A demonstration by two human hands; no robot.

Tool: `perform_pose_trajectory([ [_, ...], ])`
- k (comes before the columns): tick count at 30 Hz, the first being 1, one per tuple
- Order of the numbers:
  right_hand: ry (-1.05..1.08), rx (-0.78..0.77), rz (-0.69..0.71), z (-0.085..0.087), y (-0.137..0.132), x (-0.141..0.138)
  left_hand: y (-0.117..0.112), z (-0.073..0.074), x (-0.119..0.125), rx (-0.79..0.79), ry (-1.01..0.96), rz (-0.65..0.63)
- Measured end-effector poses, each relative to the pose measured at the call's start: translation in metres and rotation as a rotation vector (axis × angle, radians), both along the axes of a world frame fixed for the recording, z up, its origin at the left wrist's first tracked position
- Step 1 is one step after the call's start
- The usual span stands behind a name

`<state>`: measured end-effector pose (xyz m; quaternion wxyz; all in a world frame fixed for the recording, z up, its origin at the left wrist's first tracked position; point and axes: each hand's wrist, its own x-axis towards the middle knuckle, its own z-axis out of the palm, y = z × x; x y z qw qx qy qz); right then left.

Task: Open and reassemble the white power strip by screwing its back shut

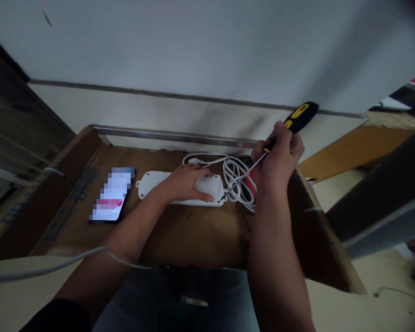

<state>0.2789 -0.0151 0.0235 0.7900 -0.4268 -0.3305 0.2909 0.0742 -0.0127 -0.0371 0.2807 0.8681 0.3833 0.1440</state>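
Observation:
My left hand [188,183] lies over the right end of a white power strip [155,182], pressing it down on the cardboard with fingers spread. My right hand [278,159] grips a screwdriver [299,117] with a black and yellow handle. Its thin metal shaft slants down, and the tip [222,198] meets the strip's right end. Several small screws [190,215] lie on the cardboard just below the strip. A coiled white cable [238,180] sits behind the shaft, with a red object [251,182] partly hidden beneath it.
A smartphone [112,196] with a blurred screen lies left of the strip. Everything rests on a brown cardboard box [200,235] with raised flaps. A white wall [193,55] and metal strip [173,136] stand behind it. A grey cable [55,263] crosses the lower left.

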Motion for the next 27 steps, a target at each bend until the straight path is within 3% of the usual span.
perform_pose_trajectory([
  [6,-0.067,-0.020,0.007,-0.002,0.000,-0.003,0.000,0.001,0.000,-0.004,-0.002,0.002],
  [14,-0.172,0.065,0.050,-0.012,0.002,-0.002,-0.001,0.002,0.001,0.036,0.066,-0.016],
  [27,-0.332,0.334,0.268,-0.010,-0.017,-0.004,-0.005,0.009,0.002,0.055,0.132,-0.022],
])
